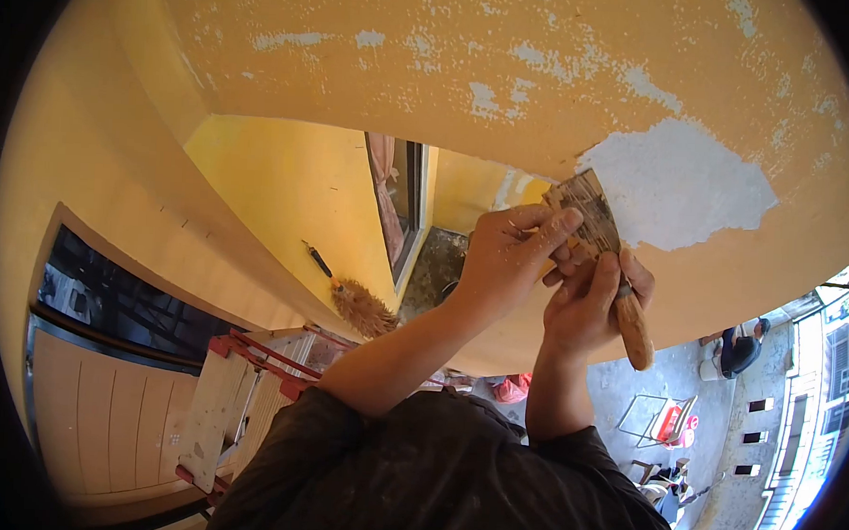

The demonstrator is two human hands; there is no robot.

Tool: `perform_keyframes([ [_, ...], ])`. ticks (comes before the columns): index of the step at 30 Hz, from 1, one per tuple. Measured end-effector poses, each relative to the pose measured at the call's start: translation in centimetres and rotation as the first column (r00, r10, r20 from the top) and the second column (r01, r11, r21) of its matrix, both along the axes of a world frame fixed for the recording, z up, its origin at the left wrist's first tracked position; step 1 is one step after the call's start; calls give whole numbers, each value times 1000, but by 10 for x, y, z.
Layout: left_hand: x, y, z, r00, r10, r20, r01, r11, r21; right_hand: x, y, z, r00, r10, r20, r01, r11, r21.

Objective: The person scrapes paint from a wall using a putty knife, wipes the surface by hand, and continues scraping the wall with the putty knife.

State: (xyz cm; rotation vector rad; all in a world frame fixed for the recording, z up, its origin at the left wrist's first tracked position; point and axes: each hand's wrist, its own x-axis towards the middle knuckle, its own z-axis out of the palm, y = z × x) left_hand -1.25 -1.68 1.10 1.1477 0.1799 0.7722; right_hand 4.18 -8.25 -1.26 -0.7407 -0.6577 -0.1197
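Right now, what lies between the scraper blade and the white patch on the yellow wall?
Nothing: in the head view the blade of the scraper meets the left edge of the white patch, with no gap showing.

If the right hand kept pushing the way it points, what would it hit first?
The right hand grips a scraper aimed up at the wall. Its blade would first meet the yellow paint at the left edge of the white patch. It may already touch; depth is unclear.
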Motion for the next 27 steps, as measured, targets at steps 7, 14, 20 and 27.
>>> perform_keyframes([
  [7, 0, 2, 5, 999, 30, -14, -29, 997, 70, 8, -4, -2, 980, 110, 168, -107, 994, -27],
  [14, 2, 6, 3, 996, 83, 25, -84, 996, 34, 11, -2, -1, 984, 97, 147, -96, 995, -14],
  [20, -4, 6, -9, 989, 143, 26, -141, 987, -70, 5, -1, -3, 973, 132, 191, -110, 986, -121],
  [27, -1, 15, -58, 992, 79, -101, -73, 996, 57, -2, -10, -55, 982, 167, -90, -181, 967, -179],
])
